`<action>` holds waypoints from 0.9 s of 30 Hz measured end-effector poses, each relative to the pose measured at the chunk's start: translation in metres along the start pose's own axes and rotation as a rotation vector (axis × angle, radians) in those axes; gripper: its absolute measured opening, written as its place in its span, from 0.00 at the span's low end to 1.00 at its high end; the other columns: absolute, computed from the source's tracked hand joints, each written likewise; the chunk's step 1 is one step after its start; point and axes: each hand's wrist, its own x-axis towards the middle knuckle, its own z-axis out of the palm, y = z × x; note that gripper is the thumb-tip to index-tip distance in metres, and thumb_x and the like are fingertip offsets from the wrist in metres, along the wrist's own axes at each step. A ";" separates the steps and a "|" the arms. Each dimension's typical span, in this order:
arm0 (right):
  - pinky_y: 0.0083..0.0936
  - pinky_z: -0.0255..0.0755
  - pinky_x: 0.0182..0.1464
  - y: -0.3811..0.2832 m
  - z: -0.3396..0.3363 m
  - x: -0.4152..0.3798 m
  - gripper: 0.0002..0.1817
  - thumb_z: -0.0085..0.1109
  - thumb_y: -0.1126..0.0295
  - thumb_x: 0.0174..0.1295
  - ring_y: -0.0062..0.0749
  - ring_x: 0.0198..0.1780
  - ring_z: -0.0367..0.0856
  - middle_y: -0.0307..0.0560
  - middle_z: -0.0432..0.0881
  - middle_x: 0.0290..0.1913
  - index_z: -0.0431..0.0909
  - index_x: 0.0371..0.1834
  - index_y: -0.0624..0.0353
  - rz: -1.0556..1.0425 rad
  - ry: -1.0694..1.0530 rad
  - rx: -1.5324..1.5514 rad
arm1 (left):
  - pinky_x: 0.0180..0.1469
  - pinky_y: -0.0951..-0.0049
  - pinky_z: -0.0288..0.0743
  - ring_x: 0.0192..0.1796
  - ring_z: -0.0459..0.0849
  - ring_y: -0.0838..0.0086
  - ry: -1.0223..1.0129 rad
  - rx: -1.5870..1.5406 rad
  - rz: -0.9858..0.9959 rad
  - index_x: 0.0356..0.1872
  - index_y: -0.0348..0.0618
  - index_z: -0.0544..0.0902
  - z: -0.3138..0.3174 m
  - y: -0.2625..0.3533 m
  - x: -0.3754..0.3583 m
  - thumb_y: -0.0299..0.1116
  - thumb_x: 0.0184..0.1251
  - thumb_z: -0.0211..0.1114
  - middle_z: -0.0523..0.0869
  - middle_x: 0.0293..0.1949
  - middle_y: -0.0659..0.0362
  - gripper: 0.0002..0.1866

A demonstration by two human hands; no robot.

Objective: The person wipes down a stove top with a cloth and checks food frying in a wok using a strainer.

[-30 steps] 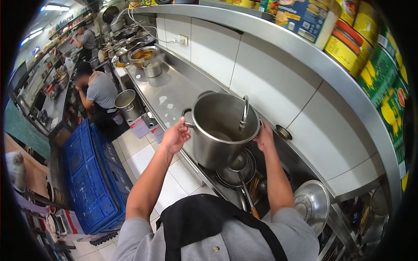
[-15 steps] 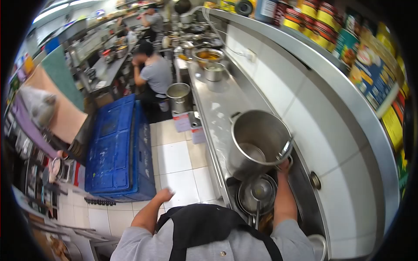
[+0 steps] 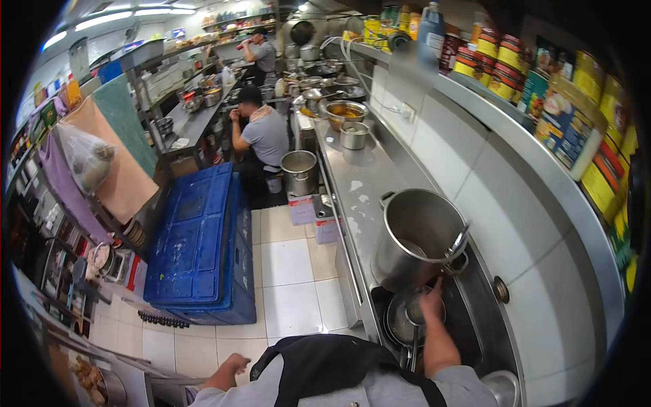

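Observation:
My right hand (image 3: 430, 303) hangs above the sink, a finger stretched toward the base of a tall steel stockpot (image 3: 400, 247). It appears to grip nothing. The stockpot tilts slightly over the sink's end, and a shiny metal utensil (image 3: 460, 241) sits at its rim by the side handle. Below my hand lies a round pan or strainer (image 3: 401, 319) with a long handle, partly covered by my hand and forearm. My left hand (image 3: 236, 363) is low over the tiled floor, loosely bent, holding nothing that I can see.
Left of me stands a large blue lidded bin (image 3: 193, 237). The steel counter (image 3: 359, 186) runs forward to a small pot (image 3: 354, 136) and a bowl of orange food (image 3: 346, 114). A seated person (image 3: 264, 136) is ahead, another stands farther back. Cans (image 3: 505, 68) line the shelf above.
My right hand has let go of the stockpot's side handle and moved down and left, over the pan. My left hand has dropped lower. The camera view has tilted up.

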 end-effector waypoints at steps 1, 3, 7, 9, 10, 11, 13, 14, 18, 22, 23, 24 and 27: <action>0.41 0.67 0.56 -0.001 0.004 -0.022 0.35 0.51 0.72 0.53 0.58 0.56 0.71 0.65 0.67 0.60 0.54 0.67 0.61 0.024 -0.056 0.027 | 0.25 0.67 0.75 0.21 0.80 0.67 0.009 0.018 0.145 0.28 0.35 0.81 0.000 0.024 0.009 0.45 0.58 0.61 0.82 0.22 0.53 0.19; 0.40 0.67 0.56 0.011 0.023 -0.067 0.34 0.51 0.75 0.51 0.58 0.54 0.72 0.66 0.69 0.57 0.56 0.66 0.61 -0.087 0.047 0.087 | 0.25 0.67 0.76 0.22 0.81 0.68 0.043 0.048 0.449 0.30 0.34 0.81 0.000 0.072 0.018 0.43 0.57 0.61 0.83 0.23 0.53 0.18; 0.42 0.67 0.51 -0.062 -0.057 -0.192 0.24 0.50 0.77 0.48 0.54 0.45 0.77 0.62 0.78 0.42 0.68 0.53 0.61 -0.211 -0.109 0.211 | 0.25 0.67 0.77 0.25 0.83 0.67 -0.065 0.045 0.650 0.36 0.32 0.79 0.007 0.146 0.014 0.39 0.57 0.60 0.83 0.27 0.51 0.17; 0.43 0.68 0.46 -0.065 -0.074 -0.258 0.19 0.50 0.76 0.50 0.52 0.41 0.77 0.58 0.79 0.37 0.71 0.48 0.60 -0.316 -0.238 0.198 | 0.24 0.67 0.77 0.25 0.83 0.68 -0.174 0.225 0.665 0.37 0.32 0.78 0.008 0.156 0.018 0.39 0.57 0.60 0.83 0.27 0.51 0.17; 0.43 0.68 0.43 -0.059 -0.079 -0.292 0.18 0.50 0.75 0.51 0.52 0.39 0.77 0.55 0.79 0.35 0.72 0.48 0.59 -0.381 -0.276 0.173 | 0.24 0.67 0.76 0.26 0.83 0.68 -0.231 0.295 0.647 0.38 0.32 0.77 0.019 0.166 0.022 0.38 0.57 0.59 0.83 0.28 0.52 0.17; 0.42 0.68 0.41 -0.041 -0.065 -0.329 0.16 0.49 0.73 0.52 0.51 0.38 0.77 0.55 0.78 0.34 0.72 0.47 0.58 -0.375 -0.291 0.194 | 0.23 0.66 0.76 0.25 0.82 0.68 -0.255 0.536 0.803 0.35 0.32 0.78 0.023 0.170 0.014 0.37 0.58 0.58 0.82 0.25 0.52 0.15; 0.41 0.68 0.39 0.000 -0.047 -0.406 0.14 0.49 0.68 0.55 0.51 0.37 0.77 0.55 0.78 0.34 0.72 0.45 0.57 -0.186 -0.439 0.256 | 0.26 0.63 0.75 0.22 0.81 0.65 -0.408 1.049 1.263 0.26 0.36 0.80 0.033 0.168 0.051 0.42 0.59 0.57 0.82 0.20 0.51 0.17; 0.41 0.69 0.39 0.022 -0.051 -0.443 0.14 0.49 0.65 0.56 0.51 0.37 0.77 0.55 0.78 0.35 0.72 0.43 0.58 -0.024 -0.577 0.320 | 0.26 0.63 0.75 0.22 0.81 0.65 -0.463 1.155 1.356 0.26 0.37 0.80 0.048 0.168 0.051 0.42 0.59 0.57 0.82 0.20 0.51 0.17; 0.44 0.71 0.38 0.159 -0.014 -0.616 0.17 0.52 0.62 0.50 0.53 0.33 0.78 0.63 0.79 0.29 0.78 0.29 0.68 0.391 -0.590 0.073 | 0.27 0.63 0.75 0.24 0.82 0.65 -0.525 1.183 1.059 0.27 0.38 0.80 0.111 0.133 0.013 0.43 0.59 0.57 0.82 0.21 0.52 0.16; 0.41 0.73 0.47 0.213 -0.078 -0.788 0.18 0.53 0.64 0.48 0.53 0.46 0.79 0.64 0.80 0.42 0.80 0.36 0.69 1.209 -0.173 0.131 | 0.29 0.63 0.75 0.25 0.82 0.64 -0.580 1.350 1.040 0.28 0.39 0.81 0.165 0.106 -0.021 0.43 0.59 0.57 0.82 0.22 0.52 0.16; 0.42 0.73 0.45 0.219 -0.092 -0.821 0.18 0.53 0.65 0.49 0.53 0.45 0.80 0.64 0.80 0.43 0.80 0.36 0.69 1.287 -0.091 0.128 | 0.29 0.63 0.75 0.25 0.82 0.64 -0.592 1.383 1.046 0.29 0.39 0.81 0.179 0.100 -0.031 0.43 0.59 0.57 0.82 0.22 0.52 0.16; 0.43 0.74 0.43 0.226 -0.101 -0.847 0.18 0.52 0.65 0.49 0.53 0.43 0.81 0.64 0.79 0.44 0.80 0.36 0.69 1.362 -0.010 0.126 | 0.29 0.63 0.75 0.26 0.82 0.64 -0.600 1.417 1.046 0.29 0.39 0.81 0.193 0.093 -0.040 0.43 0.60 0.57 0.82 0.23 0.52 0.16; 0.42 0.76 0.37 0.229 -0.139 -0.887 0.18 0.49 0.65 0.50 0.49 0.39 0.82 0.64 0.79 0.46 0.79 0.36 0.70 1.520 -0.002 0.381 | 0.30 0.63 0.75 0.26 0.82 0.64 -0.611 1.509 1.061 0.30 0.40 0.81 0.239 0.068 -0.066 0.44 0.60 0.56 0.82 0.23 0.52 0.16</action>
